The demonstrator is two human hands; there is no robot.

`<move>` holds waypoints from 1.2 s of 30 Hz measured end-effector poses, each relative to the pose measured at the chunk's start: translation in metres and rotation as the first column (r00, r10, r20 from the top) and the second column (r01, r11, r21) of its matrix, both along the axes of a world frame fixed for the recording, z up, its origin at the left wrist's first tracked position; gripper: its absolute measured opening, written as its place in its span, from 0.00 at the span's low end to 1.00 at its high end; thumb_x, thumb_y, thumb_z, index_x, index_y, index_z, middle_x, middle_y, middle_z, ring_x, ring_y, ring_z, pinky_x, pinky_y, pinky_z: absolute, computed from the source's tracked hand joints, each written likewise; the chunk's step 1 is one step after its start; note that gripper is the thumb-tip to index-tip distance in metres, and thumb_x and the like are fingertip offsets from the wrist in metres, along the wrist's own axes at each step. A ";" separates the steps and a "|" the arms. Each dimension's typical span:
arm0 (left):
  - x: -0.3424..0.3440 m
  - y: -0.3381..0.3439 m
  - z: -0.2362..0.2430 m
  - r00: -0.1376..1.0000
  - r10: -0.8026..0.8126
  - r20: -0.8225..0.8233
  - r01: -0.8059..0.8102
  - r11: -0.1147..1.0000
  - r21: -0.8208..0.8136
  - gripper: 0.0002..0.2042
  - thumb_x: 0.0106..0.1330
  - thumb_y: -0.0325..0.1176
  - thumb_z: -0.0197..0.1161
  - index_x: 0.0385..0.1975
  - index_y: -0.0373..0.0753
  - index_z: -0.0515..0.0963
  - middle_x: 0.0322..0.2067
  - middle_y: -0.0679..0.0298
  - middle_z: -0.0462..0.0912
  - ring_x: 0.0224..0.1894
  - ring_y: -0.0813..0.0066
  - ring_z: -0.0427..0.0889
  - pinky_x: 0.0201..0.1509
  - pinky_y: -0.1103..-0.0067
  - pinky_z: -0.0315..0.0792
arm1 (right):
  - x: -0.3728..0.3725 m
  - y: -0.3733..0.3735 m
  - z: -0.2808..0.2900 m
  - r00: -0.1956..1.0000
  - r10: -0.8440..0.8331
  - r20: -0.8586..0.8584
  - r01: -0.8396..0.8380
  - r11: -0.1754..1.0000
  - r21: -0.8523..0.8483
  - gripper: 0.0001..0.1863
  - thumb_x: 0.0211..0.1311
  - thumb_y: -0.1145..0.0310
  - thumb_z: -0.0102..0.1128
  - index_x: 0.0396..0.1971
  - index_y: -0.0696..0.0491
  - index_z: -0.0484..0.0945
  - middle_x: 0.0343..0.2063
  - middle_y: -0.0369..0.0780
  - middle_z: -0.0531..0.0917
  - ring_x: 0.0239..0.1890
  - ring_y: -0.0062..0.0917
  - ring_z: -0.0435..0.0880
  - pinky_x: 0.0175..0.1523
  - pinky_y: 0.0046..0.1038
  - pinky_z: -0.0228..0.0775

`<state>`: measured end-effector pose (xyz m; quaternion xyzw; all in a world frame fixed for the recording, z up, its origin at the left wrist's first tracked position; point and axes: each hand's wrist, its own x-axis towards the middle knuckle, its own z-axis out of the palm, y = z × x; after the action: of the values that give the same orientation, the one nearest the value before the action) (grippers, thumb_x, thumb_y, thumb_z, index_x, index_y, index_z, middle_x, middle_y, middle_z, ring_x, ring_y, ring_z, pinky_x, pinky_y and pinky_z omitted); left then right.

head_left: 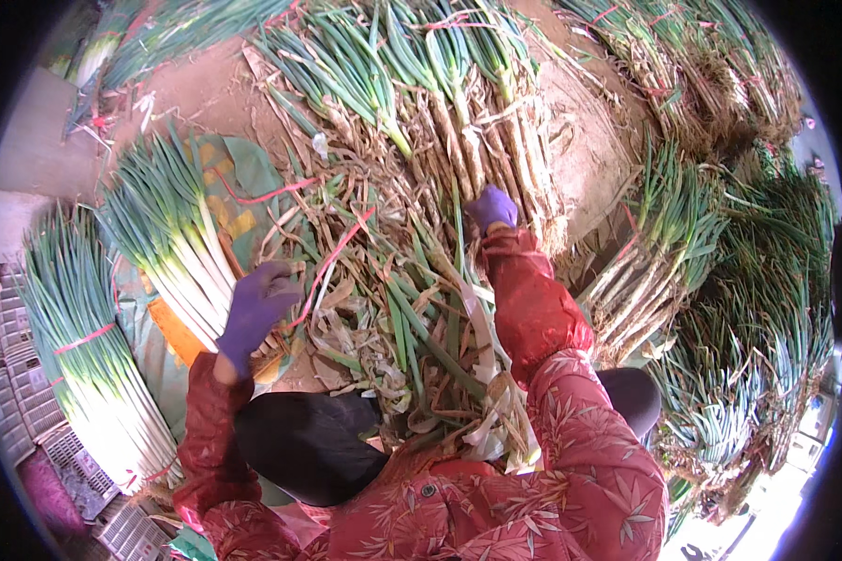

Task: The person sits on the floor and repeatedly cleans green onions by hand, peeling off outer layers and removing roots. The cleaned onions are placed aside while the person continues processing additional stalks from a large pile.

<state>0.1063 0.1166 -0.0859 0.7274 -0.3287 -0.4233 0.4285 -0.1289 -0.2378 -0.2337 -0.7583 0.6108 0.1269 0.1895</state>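
My right hand [492, 207], in a purple glove, is closed at the lower part of a heap of untrimmed green onions [510, 150] with dry brown skins. A stalk runs into its curled fingers, which are partly hidden from above. My left hand [257, 309], gloved the same way, has its fingers loosely bent and apart, with nothing seen in them. It is just right of a bunch of cleaned green onions [185, 252] with white stems. Between my hands lies a pile of stripped leaves and skins [384, 318], with a pink tie strip [332, 257] across it.
A tied bunch of clean green onions [94, 346] lies at the far left, near grey plastic crates [14, 355]. Untrimmed bunches [660, 243] and a dark green heap [748, 309] stand at the right. More bunches [692, 65] lie at the back right. My knees [304, 444] are close below.
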 end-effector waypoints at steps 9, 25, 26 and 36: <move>-0.076 -0.150 0.030 0.910 -0.057 -0.411 0.062 0.998 -0.001 0.34 0.59 0.61 0.55 0.46 0.29 0.71 0.29 0.58 0.79 0.13 0.81 0.72 0.14 0.83 0.65 | -0.093 0.138 0.164 0.776 0.151 0.613 -0.230 0.972 0.051 0.10 0.49 0.63 0.69 0.22 0.53 0.79 0.16 0.36 0.78 0.13 0.22 0.69 0.19 0.27 0.62; -0.142 -0.121 0.075 0.895 0.031 -0.445 -0.132 0.971 -0.199 0.24 0.61 0.56 0.54 0.49 0.45 0.76 0.23 0.69 0.74 0.12 0.83 0.64 0.14 0.86 0.58 | -0.036 0.181 0.191 0.109 -0.080 0.991 -0.137 0.986 0.095 0.21 0.65 0.54 0.52 0.34 0.60 0.80 0.18 0.40 0.78 0.20 0.21 0.75 0.27 0.27 0.68; -0.143 -0.118 0.082 0.889 0.020 -0.457 -0.144 0.961 -0.238 0.23 0.61 0.56 0.55 0.46 0.44 0.76 0.22 0.69 0.74 0.12 0.81 0.64 0.14 0.85 0.60 | -0.031 0.182 0.198 0.214 -0.207 0.955 -0.094 0.968 0.231 0.21 0.65 0.55 0.52 0.30 0.60 0.81 0.15 0.40 0.78 0.16 0.22 0.74 0.23 0.28 0.67; -0.118 -0.086 0.102 0.788 0.070 -0.611 -0.407 0.804 -0.433 0.18 0.60 0.47 0.60 0.41 0.40 0.74 0.29 0.60 0.81 0.22 0.76 0.79 0.22 0.80 0.75 | -0.168 0.309 0.197 0.728 0.499 0.471 -0.459 0.864 -0.206 0.22 0.61 0.53 0.52 0.17 0.56 0.78 0.13 0.41 0.76 0.17 0.32 0.75 0.27 0.34 0.69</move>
<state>-0.0114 0.0310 0.0163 0.4523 -0.1928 -0.4483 0.7465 -0.2967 0.0712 -0.0366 -0.9022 0.3266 -0.0566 0.2759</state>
